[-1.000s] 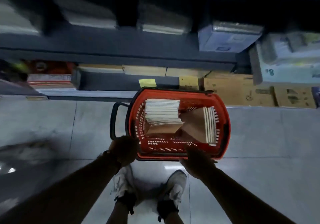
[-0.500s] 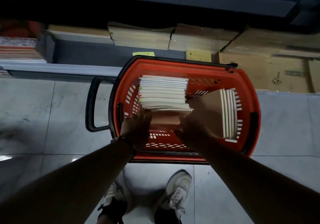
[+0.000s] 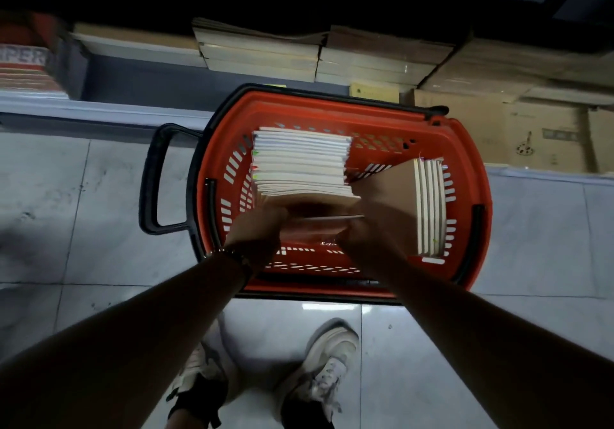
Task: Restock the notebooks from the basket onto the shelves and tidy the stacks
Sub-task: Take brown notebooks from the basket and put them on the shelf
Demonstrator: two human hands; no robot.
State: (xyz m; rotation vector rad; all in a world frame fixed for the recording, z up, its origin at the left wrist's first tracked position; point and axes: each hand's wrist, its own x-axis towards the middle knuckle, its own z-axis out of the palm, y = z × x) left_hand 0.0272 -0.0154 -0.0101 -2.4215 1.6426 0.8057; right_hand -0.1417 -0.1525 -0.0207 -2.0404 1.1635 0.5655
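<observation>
The step in hand looks like the first pick: both hands are down inside the red basket, which stands on the tiled floor at mid-frame, just below the lowest shelf. The left hand and the right hand are curled round the near, lower end of a thin brown-covered notebook, one at each side; how deep the fingers reach under it is lost in shadow. Just above them in the frame stands the main stack of notebooks, page edges up, filling the left half of the basket. A second, smaller group leans against the right wall of the basket, touching a brown cover that slants toward the hands.

The next move, as I judge it, calls for lifting the held notebook straight up past the basket rim, then carrying it toward the top of the frame to the shelf stacks. The tall stack sits right against the hands, so a tilted pull could drag its front copies over.

For room: the basket rim rings the hands closely, and its black handle juts to the left. The floor at lower left and right lies open. Cardboard boxes crowd the upper right, and the person's shoes stand just below the basket
</observation>
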